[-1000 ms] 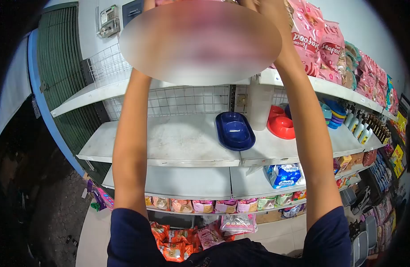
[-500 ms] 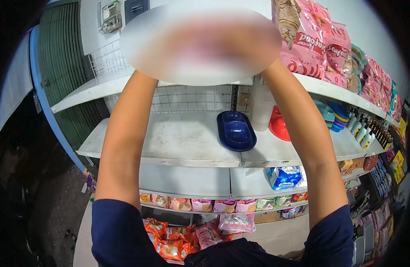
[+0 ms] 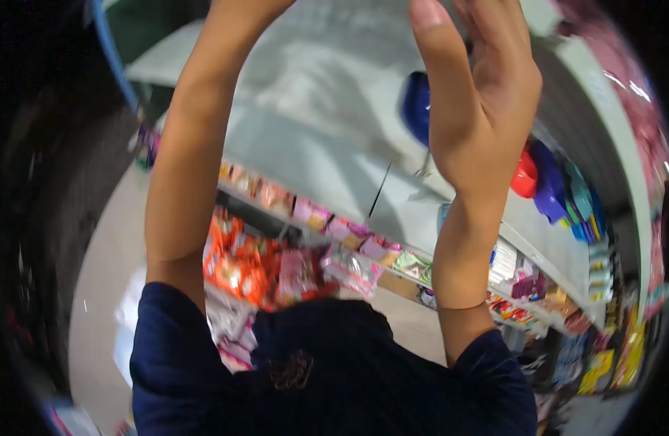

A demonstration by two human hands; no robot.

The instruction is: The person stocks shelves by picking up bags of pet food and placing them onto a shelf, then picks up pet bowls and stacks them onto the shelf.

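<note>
My right hand is raised at the upper right with its thumb apart from the fingers. Nothing shows in it, though the fingertips run past the top edge. Partly hidden behind that hand is a dark blue pet bowl on the pale shelf. My left hand reaches up at the top edge; only its base and wrist show, and its fingers are out of frame.
Small pink packets line a lower shelf, with orange bags below. To the right are a red bowl, stacked blue and teal dishes, and white bottles. A white shelf edge curves along the right.
The view has tilted downward and turned, so the shelves now slant. My right hand, blurred over at the top before, now shows, while most of my left hand is cut off by the frame.
</note>
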